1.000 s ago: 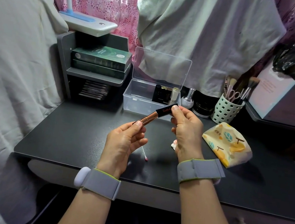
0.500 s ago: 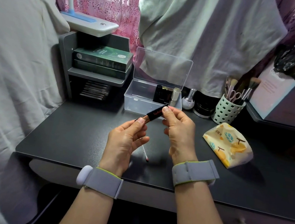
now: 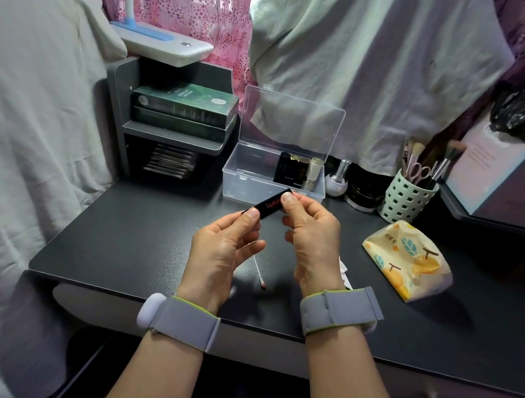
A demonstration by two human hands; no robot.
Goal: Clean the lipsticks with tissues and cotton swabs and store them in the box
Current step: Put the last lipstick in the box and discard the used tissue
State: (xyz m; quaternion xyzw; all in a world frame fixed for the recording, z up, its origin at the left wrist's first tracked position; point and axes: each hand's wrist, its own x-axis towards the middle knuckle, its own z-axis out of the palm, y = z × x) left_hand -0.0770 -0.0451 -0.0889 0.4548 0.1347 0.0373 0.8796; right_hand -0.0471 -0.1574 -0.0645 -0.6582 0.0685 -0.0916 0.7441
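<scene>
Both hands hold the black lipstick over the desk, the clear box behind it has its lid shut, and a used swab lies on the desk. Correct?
Not quite: in the head view the clear box has its lid open, standing upright. The rest holds: both hands hold the black lipstick, swab on the desk.

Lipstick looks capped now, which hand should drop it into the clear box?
Probably the right hand: it pinches the lipstick at the end nearest the open box, beside the stored tubes.

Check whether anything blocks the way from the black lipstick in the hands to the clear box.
Nothing visible does. Both hands hold the black lipstick just in front of the clear box, whose lid is open. The lipsticks already inside stand at its right end; the left part looks free.
</scene>
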